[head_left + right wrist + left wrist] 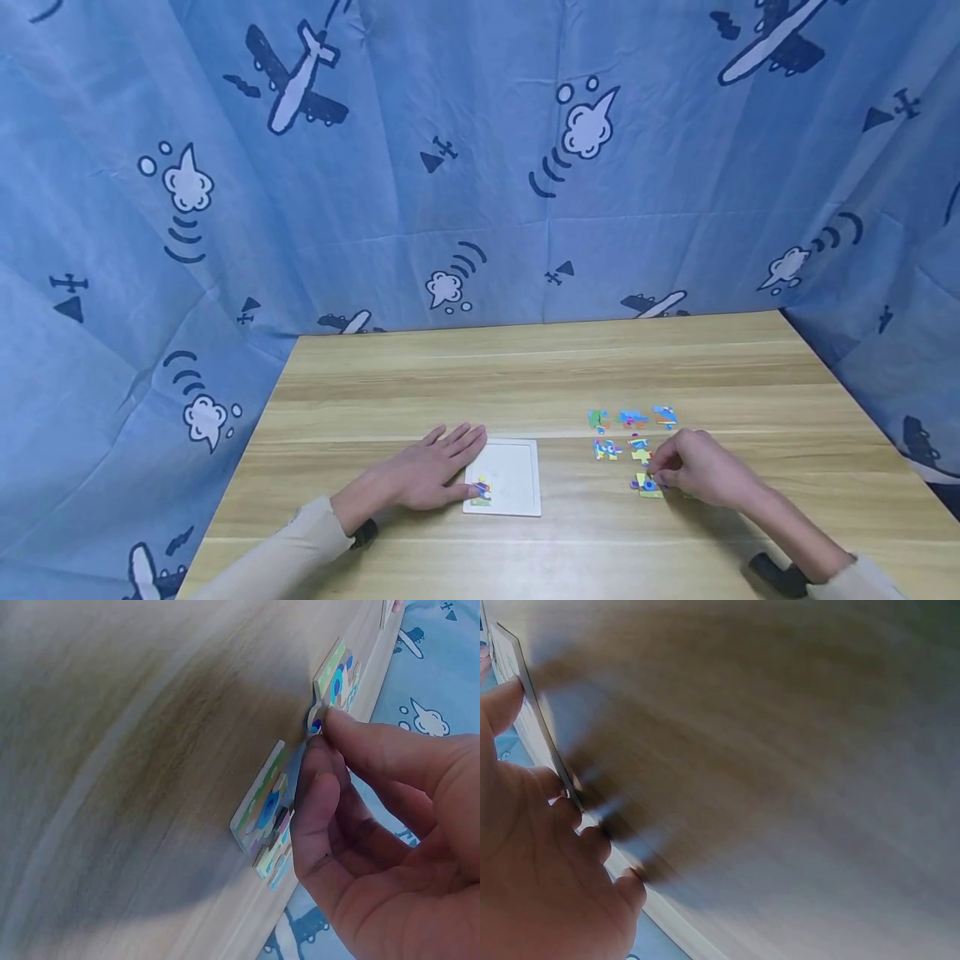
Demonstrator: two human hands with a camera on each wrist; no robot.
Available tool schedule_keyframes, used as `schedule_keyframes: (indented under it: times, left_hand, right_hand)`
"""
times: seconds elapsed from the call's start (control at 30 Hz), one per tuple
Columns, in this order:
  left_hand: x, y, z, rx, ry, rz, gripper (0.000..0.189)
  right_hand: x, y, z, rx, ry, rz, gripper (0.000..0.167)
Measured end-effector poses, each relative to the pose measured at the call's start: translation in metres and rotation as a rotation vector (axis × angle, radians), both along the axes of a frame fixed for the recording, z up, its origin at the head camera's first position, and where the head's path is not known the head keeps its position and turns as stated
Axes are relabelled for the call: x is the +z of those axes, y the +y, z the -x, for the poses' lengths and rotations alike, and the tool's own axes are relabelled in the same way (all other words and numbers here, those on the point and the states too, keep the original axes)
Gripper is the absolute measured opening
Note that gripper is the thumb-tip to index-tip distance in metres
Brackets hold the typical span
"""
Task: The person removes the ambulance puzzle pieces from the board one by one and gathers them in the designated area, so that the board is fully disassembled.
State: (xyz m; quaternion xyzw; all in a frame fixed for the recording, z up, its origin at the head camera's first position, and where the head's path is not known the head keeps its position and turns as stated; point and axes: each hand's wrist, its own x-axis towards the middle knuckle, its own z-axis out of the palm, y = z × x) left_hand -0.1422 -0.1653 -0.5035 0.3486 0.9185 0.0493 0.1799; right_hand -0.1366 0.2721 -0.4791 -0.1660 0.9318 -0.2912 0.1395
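A white puzzle tray (pixel 513 477) lies on the table, with one printed puzzle piece (pixel 481 497) in its lower left corner. My left hand (pixel 432 473) rests with spread fingers at the tray's left edge, its thumb reaching over to that piece. To the right, my right hand (pixel 696 468) pinches the tabbed edge of a yellow-and-blue puzzle piece (pixel 334 679) between thumb and fingertip. That piece still appears to be at table level. Another green-edged piece (pixel 262 799) lies under the hand, mostly hidden from the head view.
Several loose puzzle pieces lie in rows beyond the right hand, among them a green one (pixel 597 419), a blue one (pixel 632 418) and another (pixel 664 417). The wooden table (pixel 450 383) ends at a blue curtain (pixel 495 167) with printed airplanes.
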Motion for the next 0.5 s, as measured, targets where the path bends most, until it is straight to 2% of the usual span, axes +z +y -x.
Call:
schedule_keyframes:
  times: [0.5]
  left_hand:
    - [-0.0008, -0.0008, -0.0008, -0.010, 0.022, -0.008, 0.083]
  right_hand:
    - [-0.0041, 0.0009, 0.0002, 0.036, 0.055, -0.007, 0.015]
